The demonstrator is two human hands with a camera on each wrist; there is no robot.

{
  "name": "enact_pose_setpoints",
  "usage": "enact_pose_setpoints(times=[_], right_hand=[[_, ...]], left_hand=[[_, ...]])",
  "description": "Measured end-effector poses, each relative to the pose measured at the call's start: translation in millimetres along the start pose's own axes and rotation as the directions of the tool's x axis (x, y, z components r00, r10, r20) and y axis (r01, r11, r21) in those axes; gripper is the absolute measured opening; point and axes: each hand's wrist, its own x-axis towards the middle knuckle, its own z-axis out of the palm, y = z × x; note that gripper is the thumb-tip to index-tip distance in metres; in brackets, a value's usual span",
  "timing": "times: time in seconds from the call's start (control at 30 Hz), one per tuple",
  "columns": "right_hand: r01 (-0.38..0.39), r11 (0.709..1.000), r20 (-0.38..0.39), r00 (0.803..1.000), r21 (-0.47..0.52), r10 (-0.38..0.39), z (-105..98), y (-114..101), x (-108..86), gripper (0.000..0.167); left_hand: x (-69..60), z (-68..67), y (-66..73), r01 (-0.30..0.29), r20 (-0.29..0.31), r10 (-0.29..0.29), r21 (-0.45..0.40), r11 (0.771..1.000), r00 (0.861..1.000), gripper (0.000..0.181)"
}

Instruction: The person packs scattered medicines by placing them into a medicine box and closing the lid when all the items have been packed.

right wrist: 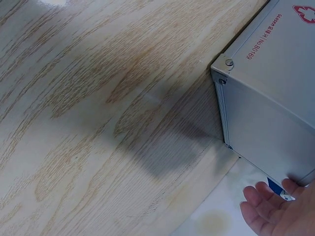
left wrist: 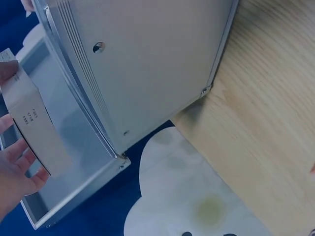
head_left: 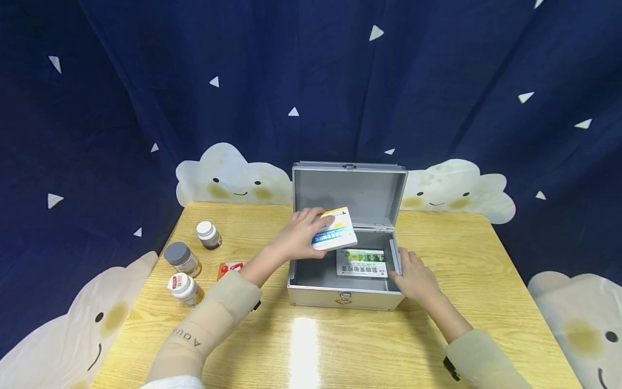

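My left hand (head_left: 302, 233) grips a white, blue and yellow medicine box (head_left: 335, 229) between thumb and fingers, tilted above the opened metal case (head_left: 316, 296). In the left wrist view, the same medicine box (left wrist: 37, 115) shows its printed edge, with fingers along one side. A green and white medicine box (head_left: 362, 263) lies flat inside the case on the right. My right hand (head_left: 417, 275) rests at the case's right wall. In the right wrist view, the right hand (right wrist: 280, 211) has its thumb by the case's upper edge and its other fingers loosely extended outside.
Left on the wooden table (head_left: 447, 243) stand a small white-capped bottle (head_left: 209, 235), a grey-capped bottle (head_left: 182, 259) and another white-capped bottle (head_left: 186, 289). A red box (head_left: 229, 268) lies partly behind the left forearm. The case's raised lid (head_left: 347, 194) stands near a dark blue curtain (head_left: 262, 81).
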Motion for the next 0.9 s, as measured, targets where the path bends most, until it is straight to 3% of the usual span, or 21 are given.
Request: enact_pose_setpoints(times=[0.17,0.53,0.9], right_hand=[[-0.002,1.0,0.004,1.0,-0.003,0.002,0.2,-0.7,0.3,0.067],[-0.018,1.0,0.005,1.0,0.001,0.018,-0.1,-2.1,1.1,0.067],[-0.025,1.0,0.011,1.0,0.006,0.025,1.1,-1.1,1.0,0.068]], left_hand=[[8.4,2.9,5.1,-0.039,0.028,0.038,0.017,0.999,0.999,0.074],[29.4,8.6,19.1,-0.077,0.162,0.068,0.048,0.996,0.984,0.076],[47.3,16.6,29.6,-0.12,0.328,0.089,0.077,0.99,0.941,0.079]])
